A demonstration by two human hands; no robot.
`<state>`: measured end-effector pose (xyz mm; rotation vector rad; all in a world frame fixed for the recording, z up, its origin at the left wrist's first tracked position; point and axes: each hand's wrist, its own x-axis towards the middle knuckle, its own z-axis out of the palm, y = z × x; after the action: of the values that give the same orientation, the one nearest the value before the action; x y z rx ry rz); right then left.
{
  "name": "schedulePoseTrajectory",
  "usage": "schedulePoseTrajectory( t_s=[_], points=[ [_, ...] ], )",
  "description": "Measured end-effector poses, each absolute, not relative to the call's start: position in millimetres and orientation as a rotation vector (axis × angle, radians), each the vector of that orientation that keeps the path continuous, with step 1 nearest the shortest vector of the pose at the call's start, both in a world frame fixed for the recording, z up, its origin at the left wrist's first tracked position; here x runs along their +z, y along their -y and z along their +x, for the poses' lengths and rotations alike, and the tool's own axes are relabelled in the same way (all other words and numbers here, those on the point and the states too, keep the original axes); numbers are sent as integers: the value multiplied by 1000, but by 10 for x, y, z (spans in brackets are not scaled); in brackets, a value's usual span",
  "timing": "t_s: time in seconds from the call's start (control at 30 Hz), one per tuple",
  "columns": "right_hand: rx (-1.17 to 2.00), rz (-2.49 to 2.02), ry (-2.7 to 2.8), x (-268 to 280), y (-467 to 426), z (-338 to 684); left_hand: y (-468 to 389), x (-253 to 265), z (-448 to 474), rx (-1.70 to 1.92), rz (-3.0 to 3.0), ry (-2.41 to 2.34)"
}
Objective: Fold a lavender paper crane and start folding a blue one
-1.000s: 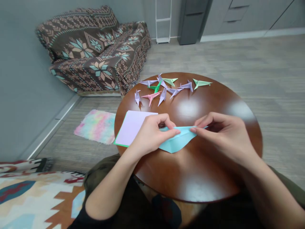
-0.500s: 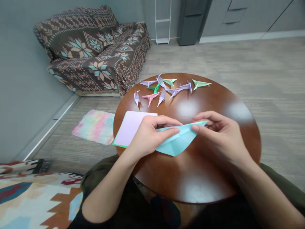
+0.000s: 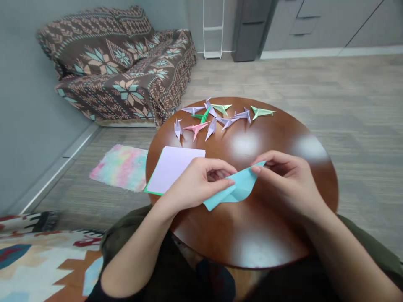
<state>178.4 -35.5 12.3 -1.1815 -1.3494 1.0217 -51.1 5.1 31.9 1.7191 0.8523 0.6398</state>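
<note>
A light blue sheet of origami paper (image 3: 241, 187), partly folded, is held above the front half of the table between both hands. My left hand (image 3: 206, 180) pinches its left part, thumb on the near face and fingers behind. The thumb and fingers of my right hand (image 3: 283, 172) close on the paper's upper right corner. Below the left hand's grip, a folded flap points down to the left. Partly behind my left hand lies a stack of square paper (image 3: 174, 165), lilac on top with a green edge showing.
Several folded paper cranes in lilac, green and pink, among them a pink crane (image 3: 196, 129) and a pale green crane (image 3: 262, 112), lie along the far side of the round brown table (image 3: 283, 134). A covered sofa (image 3: 126, 75) and a pastel rug (image 3: 121, 167) are beyond, to the left.
The blue paper has tilted, its left end lower, and a folded flap now shows at lower left. Both hands still grip it. The whole view has shifted slightly.
</note>
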Motion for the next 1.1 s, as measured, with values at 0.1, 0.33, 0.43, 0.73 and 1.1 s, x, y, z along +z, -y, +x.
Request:
schedulePoseTrajectory(
  t_s=[0.1, 0.33, 0.43, 0.73, 1.1],
  points=[
    [1037, -1183, 1356, 102, 329, 1820, -48, 330, -521, 589, 1696, -849],
    [1037, -1134, 1251, 25, 276, 1868, -69, 326, -528, 592, 1664, -894],
    [1093, -1103, 1290, 39, 291, 1863, -75, 320, -527, 608, 1651, -901],
    [1227, -1186, 1383, 102, 354, 1737, -50, 315, -487, 745, 1630, -900],
    [1127, -1261, 1218, 89, 446, 1666, 17, 329, -433, 897, 1603, -1011]
  ],
)
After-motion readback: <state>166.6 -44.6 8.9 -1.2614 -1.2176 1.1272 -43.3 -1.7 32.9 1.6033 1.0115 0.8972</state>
